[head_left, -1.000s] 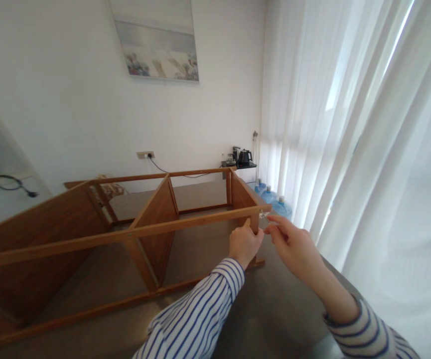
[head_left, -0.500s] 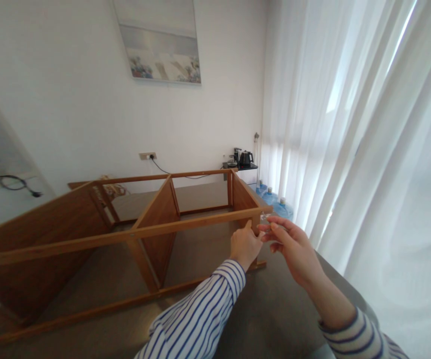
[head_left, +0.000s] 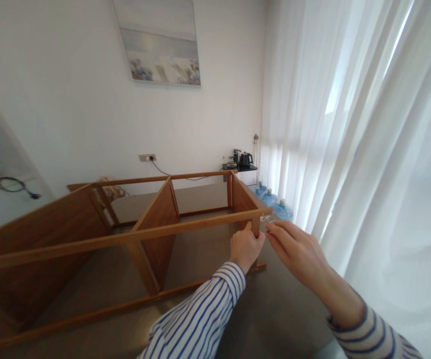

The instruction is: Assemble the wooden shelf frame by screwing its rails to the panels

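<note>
A brown wooden shelf unit (head_left: 196,228) lies on its side on a grey-brown table. My left hand (head_left: 245,248) is closed round the end piece of its frame at the right, thumb up against the wood. Just right of that end, my right hand (head_left: 298,249) is pinched, palm turned down and fingertips close to the frame. Whatever lies between those fingertips is hidden or too small to name. Small whitish pieces (head_left: 266,218) show on the table behind the fingertips, too blurred to make out.
The table (head_left: 275,309) runs under the shelf unit to a rounded right edge near white curtains (head_left: 387,199). Blue water jugs (head_left: 283,210) stand beyond it. A black kettle (head_left: 245,159) is on a small stand at the back, and a cord (head_left: 161,168) hangs from the wall socket.
My right hand has turned from palm-sideways with spread fingers to palm-down, its fingers now drawn together. A thin rod seen in it earlier is out of sight. My left hand keeps its hold.
</note>
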Demonstrator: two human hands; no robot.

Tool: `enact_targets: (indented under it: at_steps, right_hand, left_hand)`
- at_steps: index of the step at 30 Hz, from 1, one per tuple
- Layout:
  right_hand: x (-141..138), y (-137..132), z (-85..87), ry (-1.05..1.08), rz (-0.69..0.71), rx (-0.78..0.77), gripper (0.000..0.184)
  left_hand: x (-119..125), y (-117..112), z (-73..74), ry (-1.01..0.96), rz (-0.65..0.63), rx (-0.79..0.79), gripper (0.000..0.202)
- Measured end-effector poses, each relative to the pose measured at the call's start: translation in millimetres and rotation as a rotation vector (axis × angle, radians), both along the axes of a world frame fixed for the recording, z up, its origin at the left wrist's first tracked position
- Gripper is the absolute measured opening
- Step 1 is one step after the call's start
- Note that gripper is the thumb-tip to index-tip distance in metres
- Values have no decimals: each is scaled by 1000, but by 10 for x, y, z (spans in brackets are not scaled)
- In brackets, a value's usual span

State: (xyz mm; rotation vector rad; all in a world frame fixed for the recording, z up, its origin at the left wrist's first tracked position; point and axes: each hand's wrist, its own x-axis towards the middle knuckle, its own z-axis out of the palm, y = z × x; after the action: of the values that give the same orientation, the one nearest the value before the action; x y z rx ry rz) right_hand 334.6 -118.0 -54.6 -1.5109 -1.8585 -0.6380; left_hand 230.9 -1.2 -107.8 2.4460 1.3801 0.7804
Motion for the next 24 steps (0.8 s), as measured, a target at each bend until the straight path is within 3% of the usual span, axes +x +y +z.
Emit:
enact_targets:
  at_steps: [4,8,12,18,24]
  right_hand:
    - [-23,23,21,-41,-9,48,21]
    - [-66,31,51,162,15,-27,18]
    - [-93,62,74,537,51,-115,20]
    - [-93,144,41,1192,299,-182,28]
    - [-72,145,-40,1679,482,-276,30]
  left_hand:
    - [3,5,-4,4,12,8,33]
    - [0,-3,1,-3,13,-4,34]
    - [1,-5,4,-7,13,-10,34]
    - [-7,0,10,5,9,-14,34]
    - [-6,0,15,4,-4,-29,36]
